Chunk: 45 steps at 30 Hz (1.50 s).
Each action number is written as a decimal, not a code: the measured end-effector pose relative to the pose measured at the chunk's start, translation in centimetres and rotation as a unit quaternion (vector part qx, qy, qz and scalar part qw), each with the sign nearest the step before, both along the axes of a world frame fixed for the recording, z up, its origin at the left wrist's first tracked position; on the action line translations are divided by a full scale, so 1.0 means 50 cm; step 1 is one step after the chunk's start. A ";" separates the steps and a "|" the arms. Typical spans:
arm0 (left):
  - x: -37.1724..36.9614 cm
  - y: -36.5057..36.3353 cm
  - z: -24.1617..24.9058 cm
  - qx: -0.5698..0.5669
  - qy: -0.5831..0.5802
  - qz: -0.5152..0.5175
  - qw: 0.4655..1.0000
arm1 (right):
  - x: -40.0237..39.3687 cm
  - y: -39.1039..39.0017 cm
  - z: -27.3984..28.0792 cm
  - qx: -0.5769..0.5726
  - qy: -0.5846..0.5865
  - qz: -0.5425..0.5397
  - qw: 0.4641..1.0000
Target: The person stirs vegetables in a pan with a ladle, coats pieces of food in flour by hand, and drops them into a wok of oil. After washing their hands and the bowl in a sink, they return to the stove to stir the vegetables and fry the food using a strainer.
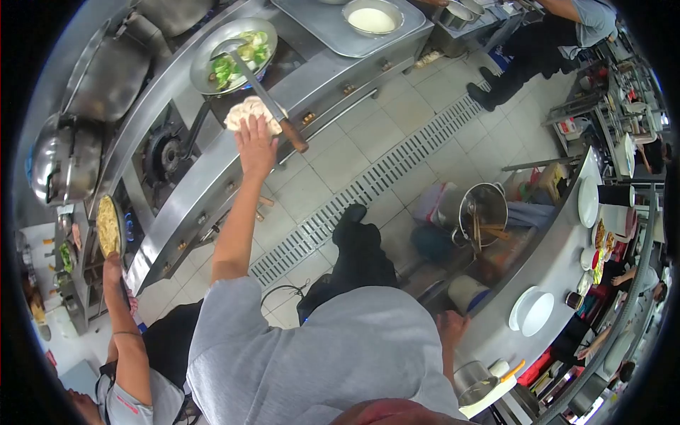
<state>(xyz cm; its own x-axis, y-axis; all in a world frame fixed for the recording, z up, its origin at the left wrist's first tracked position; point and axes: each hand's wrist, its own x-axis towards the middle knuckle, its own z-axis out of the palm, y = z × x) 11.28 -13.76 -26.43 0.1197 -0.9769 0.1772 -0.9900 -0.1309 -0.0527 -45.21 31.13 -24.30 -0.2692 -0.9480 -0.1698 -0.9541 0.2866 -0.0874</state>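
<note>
My left hand (256, 147) reaches out over the stove's front edge, its fingers stretched out across a crumpled pale cloth (244, 112). Just beyond the cloth sits a pan (203, 67) of chopped green and white vegetables (253, 48). A metal ladle (253, 83) rests with its bowl in the vegetables. Its wooden handle (293, 136) passes over the cloth and sticks out past the stove edge, beside my fingers. At my other side, my right hand (452, 327) hangs low by the edge of the counter (489, 336), its fingers mostly hidden.
A black burner (166, 156) lies left of the pan. A co-worker's hand (113, 268) is at a pan of yellow food (108, 227). A metal tray (319, 25) carries a bowl of white contents (372, 20). Behind me stand a large pot (464, 205) and white plates (533, 312). A floor drain grate (382, 166) crosses the tiles.
</note>
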 end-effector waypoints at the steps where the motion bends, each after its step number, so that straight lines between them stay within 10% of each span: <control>1: -0.012 -0.042 -0.024 -0.021 -0.018 -0.023 0.999 | 0.001 -0.003 0.002 0.017 0.007 -0.007 1.000; 14: -0.223 -0.304 -0.022 -0.111 0.137 -0.172 0.969 | 0.004 -0.079 -0.067 0.070 -0.052 -0.036 0.996; 23: -0.326 -0.145 -0.020 -0.006 0.244 -0.303 0.921 | 0.032 -0.240 -0.024 0.079 -0.098 -0.025 0.992; 30: -0.198 0.102 0.028 0.261 0.212 -0.106 0.936 | 0.019 -0.239 -0.065 0.053 -0.206 -0.034 0.977; 38: 0.094 0.287 0.148 0.039 0.042 0.102 0.993 | -0.044 -0.223 -0.126 0.248 -0.222 0.024 0.943; 45: 0.289 0.250 0.244 -0.018 0.001 0.228 0.973 | -0.095 -0.239 -0.074 0.157 -0.188 0.037 0.969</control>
